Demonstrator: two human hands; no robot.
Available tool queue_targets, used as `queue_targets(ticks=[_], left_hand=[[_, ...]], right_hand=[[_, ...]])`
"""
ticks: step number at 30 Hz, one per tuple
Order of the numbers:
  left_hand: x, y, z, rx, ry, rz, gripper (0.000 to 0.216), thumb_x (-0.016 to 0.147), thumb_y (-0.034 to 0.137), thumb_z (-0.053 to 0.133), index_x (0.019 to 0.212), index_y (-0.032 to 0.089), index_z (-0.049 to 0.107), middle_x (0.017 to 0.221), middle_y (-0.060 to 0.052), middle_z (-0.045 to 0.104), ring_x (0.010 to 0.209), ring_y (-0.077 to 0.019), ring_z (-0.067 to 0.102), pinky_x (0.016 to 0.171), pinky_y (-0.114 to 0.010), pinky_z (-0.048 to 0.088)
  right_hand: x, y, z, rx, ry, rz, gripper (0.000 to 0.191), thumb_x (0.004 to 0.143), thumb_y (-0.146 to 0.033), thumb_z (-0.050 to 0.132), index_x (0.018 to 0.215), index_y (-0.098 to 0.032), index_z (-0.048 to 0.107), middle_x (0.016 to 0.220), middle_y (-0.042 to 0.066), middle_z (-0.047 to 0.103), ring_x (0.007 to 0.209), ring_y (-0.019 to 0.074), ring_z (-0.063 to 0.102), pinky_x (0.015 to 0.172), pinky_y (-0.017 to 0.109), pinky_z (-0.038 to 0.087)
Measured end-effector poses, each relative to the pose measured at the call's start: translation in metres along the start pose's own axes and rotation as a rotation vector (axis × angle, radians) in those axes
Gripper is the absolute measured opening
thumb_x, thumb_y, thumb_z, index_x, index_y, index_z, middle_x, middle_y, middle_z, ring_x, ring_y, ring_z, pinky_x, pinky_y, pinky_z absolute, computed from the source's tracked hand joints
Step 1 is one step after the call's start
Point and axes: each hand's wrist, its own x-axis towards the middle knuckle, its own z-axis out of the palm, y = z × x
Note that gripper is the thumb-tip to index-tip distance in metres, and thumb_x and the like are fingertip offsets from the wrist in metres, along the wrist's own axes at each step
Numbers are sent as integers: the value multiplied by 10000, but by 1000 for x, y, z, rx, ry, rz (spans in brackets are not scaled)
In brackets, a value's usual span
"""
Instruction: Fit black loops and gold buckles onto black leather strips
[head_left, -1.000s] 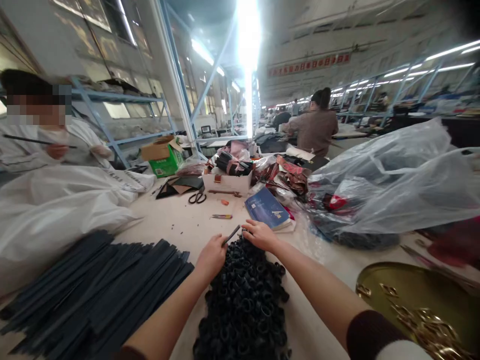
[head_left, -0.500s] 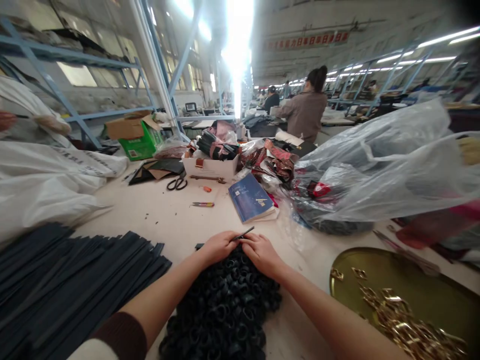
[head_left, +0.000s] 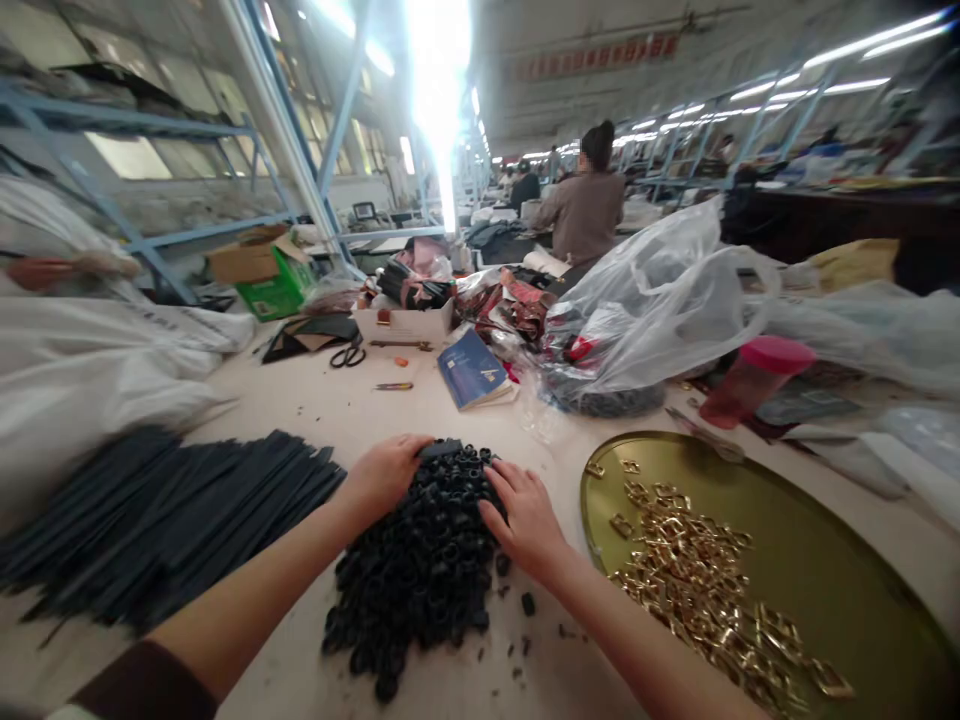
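In the head view, a heap of small black loops (head_left: 420,560) lies on the table between my forearms. My left hand (head_left: 386,472) is closed at the heap's upper left, its fingertips on a short black strip (head_left: 441,450). On the heap's right edge my right hand (head_left: 525,512) is open, fingers apart, with nothing seen in it. Long flat black strips (head_left: 187,520) are spread to the left of the heap. A gold oval tray (head_left: 795,530) stands beyond my right forearm, bearing many gold metal buckles (head_left: 690,560).
A blue booklet (head_left: 474,370), a pen-like cutter (head_left: 394,386) and black-handled scissors (head_left: 348,354) lie farther back. Clear plastic bags (head_left: 645,300) and a pink-lidded jar (head_left: 757,380) stand at right. White sacking (head_left: 97,370) bulges at left. A co-worker (head_left: 589,205) is in the background.
My hands were together over the heap's top with a thin dark strip between them. They have moved apart, and the right one has opened. The view has shifted right.
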Motion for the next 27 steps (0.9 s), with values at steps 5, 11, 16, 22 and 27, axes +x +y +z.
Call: queue_targets(ticks=[5, 11, 16, 22, 27], left_hand=[[-146, -16, 16, 140, 277, -246, 356, 796, 219, 368, 1115, 198, 524, 1132, -76, 572, 1059, -210, 520, 928, -377, 407], [-162, -20, 83, -49, 474, -479, 350, 861, 261, 297, 1124, 142, 496, 1165, -113, 550, 1095, -203, 502, 952, -411, 396], [-112, 7, 95, -122, 511, -441, 327, 870, 242, 299, 1101, 149, 511, 1165, -107, 551, 1104, -194, 492, 968, -404, 375], [-88, 32, 94, -140, 480, -356, 295, 838, 204, 364, 1062, 153, 550, 1194, -106, 527, 1146, -225, 439, 996, -446, 314], [-105, 59, 57, 51, 401, -92, 358, 809, 120, 376, 1140, 167, 506, 1208, -94, 514, 1149, -229, 418, 1021, -440, 250]], right_hand=[[-71, -45, 18, -32, -72, -581, 589, 794, -479, 444, 1307, -203, 350, 1397, 73, 323, 1270, 272, 248, 1051, 473, 122], [-79, -93, 81, -73, -144, -762, 555, 791, -525, 425, 1205, -158, 466, 1305, 103, 450, 1220, 275, 334, 1046, 460, 181], [-70, -79, 79, -154, -13, -552, 411, 812, -382, 466, 1169, -186, 519, 1249, 89, 509, 1216, 267, 357, 1056, 471, 165], [-62, -56, 57, -269, 51, -500, 342, 812, -304, 492, 1125, -183, 559, 1182, 96, 560, 1177, 266, 410, 1040, 466, 214], [-90, -43, 24, -275, 44, -404, 435, 810, -359, 495, 1213, -197, 476, 1267, 86, 495, 1227, 259, 340, 1043, 479, 179]])
